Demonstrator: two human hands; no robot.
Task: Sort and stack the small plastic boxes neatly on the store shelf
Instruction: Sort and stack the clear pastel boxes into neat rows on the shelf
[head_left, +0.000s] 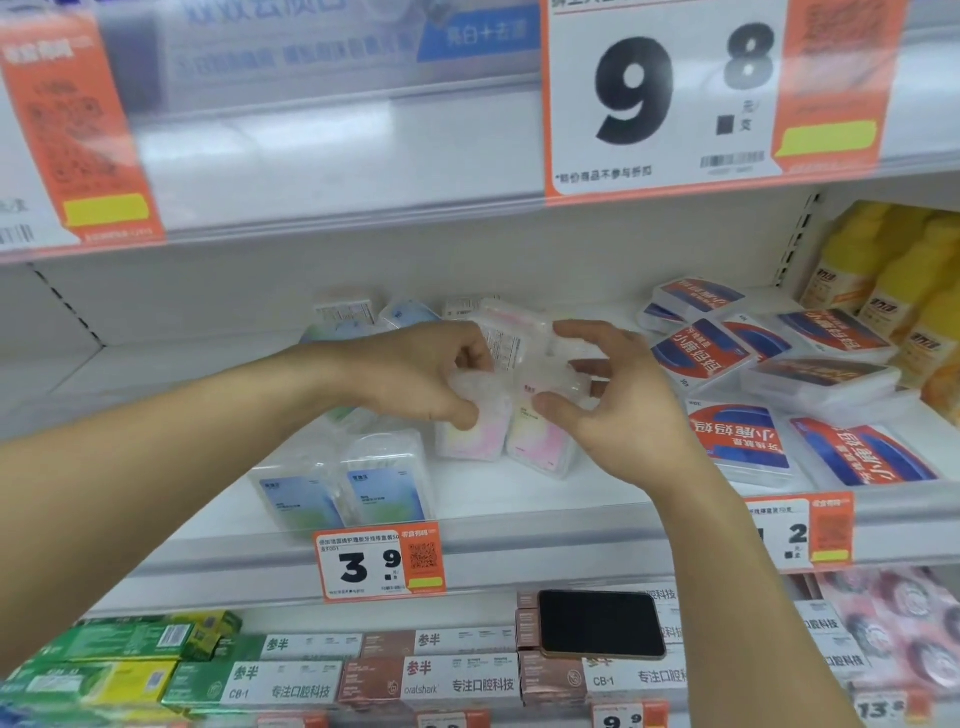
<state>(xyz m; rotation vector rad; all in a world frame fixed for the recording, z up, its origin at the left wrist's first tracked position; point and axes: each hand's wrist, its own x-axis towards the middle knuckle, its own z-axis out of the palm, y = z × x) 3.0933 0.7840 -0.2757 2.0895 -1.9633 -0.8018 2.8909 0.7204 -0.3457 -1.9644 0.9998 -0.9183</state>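
Observation:
Both my hands reach into the middle shelf (519, 499). My left hand (415, 374) grips the top of a small clear box with a pink-yellow label (475, 434). My right hand (618, 400) holds a second pink-labelled box (540, 441) beside it, with another clear box (514, 332) tilted between my fingertips above. Two blue-green labelled boxes (337, 488) stand upright at the shelf's front left. More small boxes (363, 314) lie at the back, partly hidden by my hands.
Flat red-and-blue labelled cases (779, 395) lie scattered on the right of the shelf. Yellow bottles (893, 280) stand at far right. A phone (600, 623) rests on toothpaste boxes (311, 675) on the shelf below. Price tags (379, 564) hang along the shelf edges.

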